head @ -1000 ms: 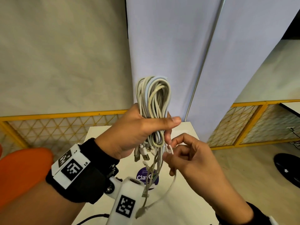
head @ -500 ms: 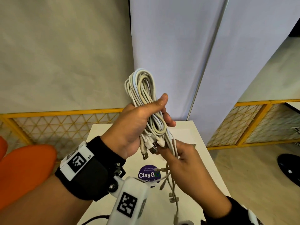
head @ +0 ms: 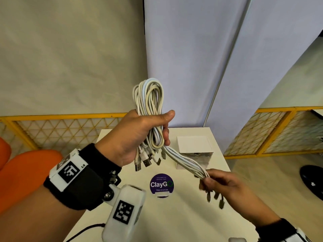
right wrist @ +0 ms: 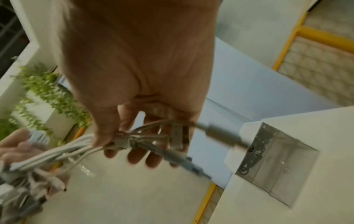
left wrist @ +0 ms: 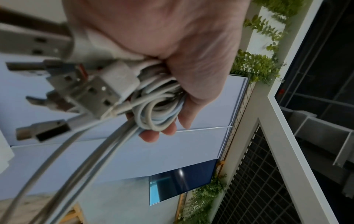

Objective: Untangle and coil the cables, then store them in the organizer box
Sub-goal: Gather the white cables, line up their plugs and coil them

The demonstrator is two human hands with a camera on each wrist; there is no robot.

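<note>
The left hand point(head: 138, 137) was raised above the white table point(head: 183, 215), its fingers and thumb curled tightly round a bundle of white cables point(head: 150, 102) whose loops stood up out of the fist. Below the fist a cluster of USB plugs point(head: 146, 161) hung free, seen close and blurred in the left wrist view point(left wrist: 57, 84). From the bundle a group of straight cable strands point(head: 185, 163) ran down and to the right to the right hand point(head: 222, 187), which pinched them between thumb and fingertips point(right wrist: 103, 136) near their ends; several small connectors point(head: 216, 198) dangled below that hand. The strands looked taut between the two hands. The organizer box point(head: 194, 151), with a white lid and clear walls, stood on the far right part of the table, behind the strands and apart from both hands. A round purple ClayGo sticker point(head: 161, 185) lay on the table between the hands. An orange chair point(head: 26, 172) stood at the left.
</note>
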